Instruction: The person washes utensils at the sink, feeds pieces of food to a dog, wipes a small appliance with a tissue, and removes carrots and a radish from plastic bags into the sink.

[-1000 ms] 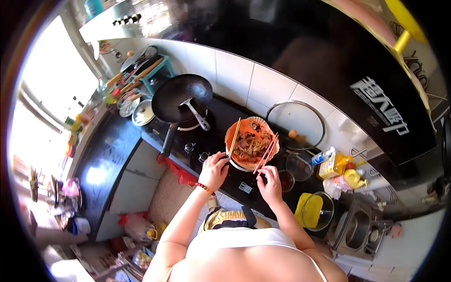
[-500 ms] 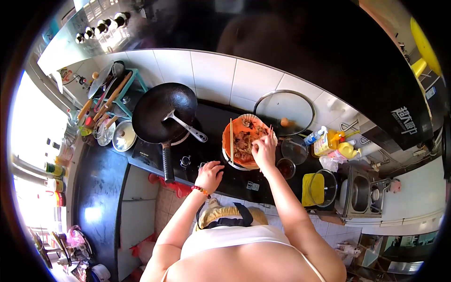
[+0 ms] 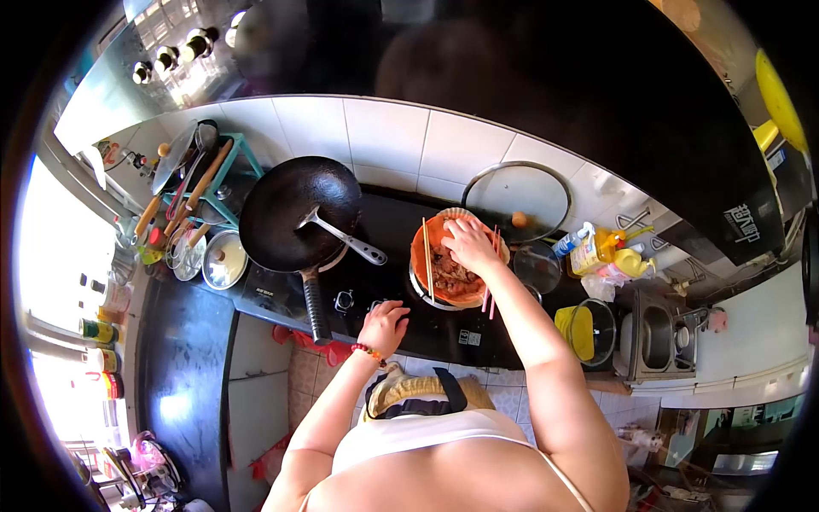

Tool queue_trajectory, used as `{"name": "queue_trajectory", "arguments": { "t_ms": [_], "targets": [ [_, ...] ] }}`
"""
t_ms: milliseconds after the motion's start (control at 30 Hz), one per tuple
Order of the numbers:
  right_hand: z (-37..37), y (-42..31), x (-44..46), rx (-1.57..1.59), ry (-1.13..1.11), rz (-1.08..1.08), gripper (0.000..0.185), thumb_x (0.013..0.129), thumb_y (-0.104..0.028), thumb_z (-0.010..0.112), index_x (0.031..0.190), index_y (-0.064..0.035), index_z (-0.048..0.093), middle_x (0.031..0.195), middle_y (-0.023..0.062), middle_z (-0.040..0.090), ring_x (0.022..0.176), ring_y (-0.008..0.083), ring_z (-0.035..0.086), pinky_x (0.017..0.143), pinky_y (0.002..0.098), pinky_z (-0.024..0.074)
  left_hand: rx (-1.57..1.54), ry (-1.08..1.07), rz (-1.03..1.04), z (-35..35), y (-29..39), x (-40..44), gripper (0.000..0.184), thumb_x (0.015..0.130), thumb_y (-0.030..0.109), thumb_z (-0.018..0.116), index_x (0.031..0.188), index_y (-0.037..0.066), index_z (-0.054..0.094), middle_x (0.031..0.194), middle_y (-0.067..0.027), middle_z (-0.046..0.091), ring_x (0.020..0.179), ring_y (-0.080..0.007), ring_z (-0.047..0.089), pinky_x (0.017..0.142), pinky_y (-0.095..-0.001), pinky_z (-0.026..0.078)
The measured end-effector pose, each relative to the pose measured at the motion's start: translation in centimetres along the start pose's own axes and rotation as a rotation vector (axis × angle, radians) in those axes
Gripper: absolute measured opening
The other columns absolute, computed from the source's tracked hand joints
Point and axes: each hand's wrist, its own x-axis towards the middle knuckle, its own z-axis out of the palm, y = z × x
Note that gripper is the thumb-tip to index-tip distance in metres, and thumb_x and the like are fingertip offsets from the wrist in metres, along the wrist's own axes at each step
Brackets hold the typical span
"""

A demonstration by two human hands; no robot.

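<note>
My right hand [image 3: 469, 246] is over a bowl lined with orange paper [image 3: 418, 260], fingertips bent together down at the food [image 3: 454, 277], a reddish-brown mix. What they pinch, if anything, is hidden beneath them. Light chopsticks [image 3: 428, 256] lie across the bowl's left side. Pinkish chopsticks [image 3: 492, 299] rest along its right side, partly behind my wrist. At the stove's front edge, close to a control knob, my left hand [image 3: 384, 328] rests with loosely bent fingers apart and nothing in it.
Left of the bowl stands a black wok [image 3: 286, 205] with a metal spatula [image 3: 341, 237] inside and its handle towards me. A glass lid [image 3: 520, 200] leans on the tiles. Bottles [image 3: 597, 252], a yellow cloth [image 3: 574, 333] and a sink [image 3: 657, 333] are on the right.
My right hand has moved from the bowl's right side up and left to its far part, uncovering more of the pinkish chopsticks. My left hand stays by the stove's edge.
</note>
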Motion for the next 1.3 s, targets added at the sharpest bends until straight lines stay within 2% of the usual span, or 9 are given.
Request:
{"name": "queue_trajectory", "arguments": {
  "t_ms": [67,300,433,600,733,833,967,1100,1300],
  "targets": [
    [-0.8,0.3,0.3,0.034,-0.013,-0.009,0.021,0.067,-0.015,0.066,0.087,-0.0110,0.062,0.111,0.0063,0.048,0.109,0.0245,0.043,0.093,0.0399,0.0347,-0.013,-0.009,0.016,0.0,0.1,0.4,0.021,0.076,0.012,0.060,0.097,0.007,0.062,0.107,-0.0096,0.057,0.103,-0.0275,0.052,0.088,-0.0379,0.041],
    [-0.5,3.8,-1.3,0.402,0.097,0.412,0.016,0.062,-0.020,0.075,0.067,-0.0108,0.063,0.100,0.0030,0.052,0.099,0.0246,0.045,0.087,0.0380,0.0368,-0.013,-0.042,0.019,0.0,0.8,0.7,0.021,0.077,0.012,0.059,0.097,0.007,0.062,0.108,-0.0094,0.057,0.102,-0.0275,0.053,0.088,-0.0377,0.041],
    [1.7,5.2,-3.2,0.550,0.043,0.601,0.015,0.064,-0.022,0.075,0.071,-0.0103,0.068,0.093,0.0061,0.055,0.096,0.0239,0.048,0.085,0.0352,0.0390,-0.012,-0.088,0.025,0.4,1.0,0.8,0.022,0.079,0.012,0.057,0.100,0.007,0.062,0.110,-0.0093,0.056,0.103,-0.0277,0.052,0.088,-0.0380,0.041],
    [-0.3,4.7,-4.5,1.285,-0.079,1.000,0.023,0.077,-0.024,0.066,0.084,-0.0018,0.067,0.086,0.0011,0.064,0.071,0.0138,0.060,0.066,0.0263,0.0456,-0.006,-0.087,0.044,1.0,1.2,1.6,0.021,0.079,0.013,0.057,0.099,0.007,0.062,0.108,-0.0085,0.057,0.101,-0.0271,0.053,0.087,-0.0379,0.041],
    [-3.0,3.5,-5.9,1.817,0.082,1.061,0.019,0.083,-0.019,0.060,0.096,-0.0048,0.058,0.086,0.0066,0.060,0.083,0.0198,0.062,0.070,0.0285,0.0486,-0.003,-0.056,0.049,1.2,1.4,2.2,0.019,0.077,0.014,0.059,0.095,0.008,0.063,0.103,-0.0071,0.059,0.099,-0.0260,0.054,0.086,-0.0376,0.042],
    [-4.8,3.0,-6.7,1.909,0.143,1.051,0.016,0.084,-0.018,0.059,0.093,-0.0050,0.059,0.088,0.0073,0.060,0.084,0.0201,0.062,0.070,0.0281,0.0487,-0.015,-0.053,0.057,1.3,1.4,2.6,0.019,0.078,0.013,0.058,0.095,0.008,0.063,0.102,-0.0079,0.059,0.098,-0.0266,0.054,0.085,-0.0375,0.042],
    [-4.8,3.2,-8.2,1.650,0.158,0.892,0.023,0.083,-0.023,0.060,0.093,-0.0023,0.062,0.084,0.0049,0.063,0.076,0.0126,0.061,0.063,0.0231,0.0457,-0.003,-0.034,0.076,1.5,1.4,4.2,0.018,0.077,0.011,0.058,0.094,0.007,0.062,0.096,-0.0099,0.060,0.093,-0.0282,0.056,0.081,-0.0378,0.045],
    [-4.8,2.0,-8.1,1.424,-0.026,0.953,0.020,0.084,-0.022,0.058,0.089,-0.0031,0.062,0.080,0.0041,0.063,0.074,0.0116,0.061,0.061,0.0221,0.0453,0.024,0.025,0.097,4.5,0.2,8.9,0.018,0.074,0.011,0.057,0.091,0.008,0.063,0.087,-0.0095,0.059,0.087,-0.0282,0.056,0.077,-0.0378,0.045],
    [-3.6,-0.3,-8.8,1.384,-0.142,1.078,0.021,0.081,-0.024,0.062,0.084,-0.0028,0.064,0.072,0.0052,0.063,0.060,0.0086,0.056,0.055,0.0209,0.0432,0.388,-0.137,0.116,8.2,1.0,15.8,0.023,0.075,0.015,0.054,0.096,0.012,0.062,0.103,-0.0087,0.049,0.103,-0.0258,0.045,0.082,-0.0381,0.041]
  ]
}}
